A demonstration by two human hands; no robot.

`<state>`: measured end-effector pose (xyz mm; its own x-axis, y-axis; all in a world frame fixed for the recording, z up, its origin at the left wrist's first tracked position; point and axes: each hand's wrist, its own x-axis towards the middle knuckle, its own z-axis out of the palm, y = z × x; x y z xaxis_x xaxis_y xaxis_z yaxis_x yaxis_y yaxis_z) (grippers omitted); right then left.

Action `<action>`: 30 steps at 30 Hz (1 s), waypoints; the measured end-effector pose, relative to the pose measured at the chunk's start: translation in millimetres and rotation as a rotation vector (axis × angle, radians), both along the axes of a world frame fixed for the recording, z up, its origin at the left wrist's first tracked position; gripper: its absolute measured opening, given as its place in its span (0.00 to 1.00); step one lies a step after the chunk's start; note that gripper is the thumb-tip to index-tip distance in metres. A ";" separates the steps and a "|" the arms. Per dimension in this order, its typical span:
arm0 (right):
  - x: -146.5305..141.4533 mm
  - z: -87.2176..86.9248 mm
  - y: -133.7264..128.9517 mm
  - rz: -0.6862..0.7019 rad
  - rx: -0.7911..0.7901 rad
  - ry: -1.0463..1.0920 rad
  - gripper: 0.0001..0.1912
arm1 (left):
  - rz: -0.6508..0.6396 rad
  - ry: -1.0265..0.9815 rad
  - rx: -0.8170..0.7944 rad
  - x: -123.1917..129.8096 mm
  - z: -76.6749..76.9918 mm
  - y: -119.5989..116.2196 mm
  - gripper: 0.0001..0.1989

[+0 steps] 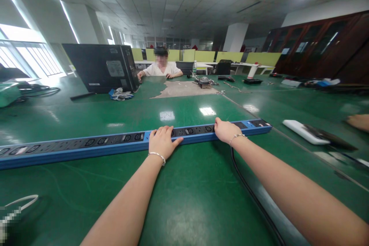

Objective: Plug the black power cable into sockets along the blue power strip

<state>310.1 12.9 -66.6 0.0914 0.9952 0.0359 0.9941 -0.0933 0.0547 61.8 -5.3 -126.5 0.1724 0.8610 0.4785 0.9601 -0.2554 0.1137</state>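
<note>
Crosswise, slender power strip (115, 144), glossy tabletop (86, 196)

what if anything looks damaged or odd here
Beyond the power strip, a pale, ragged-edged patch breaks up the green tabletop. Its uneven outline suggests the covering is torn or worn away there, though I can't be sure.

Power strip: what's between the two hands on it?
In the head view, only an uncovered stretch of the blue power strip, its black outlets showing, runs between left hand and right hand.
</note>
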 end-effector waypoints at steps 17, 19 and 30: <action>1.2 1.8 -3.5 -0.056 -0.020 0.075 0.22 | -0.007 -0.016 -0.030 1.0 4.8 -3.3 0.30; 1.6 3.7 -3.8 -0.067 -0.016 0.092 0.22 | -0.002 -0.016 -0.039 1.0 5.3 -3.4 0.30; -5.9 -4.9 -11.1 -0.142 0.056 0.121 0.22 | -0.007 -0.024 -0.002 -0.2 3.5 -2.3 0.30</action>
<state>304.2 1.7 -71.5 0.2380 0.9687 0.0706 0.9697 -0.2329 -0.0734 61.6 -7.6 -123.0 0.1675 0.8609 0.4804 0.9553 -0.2622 0.1369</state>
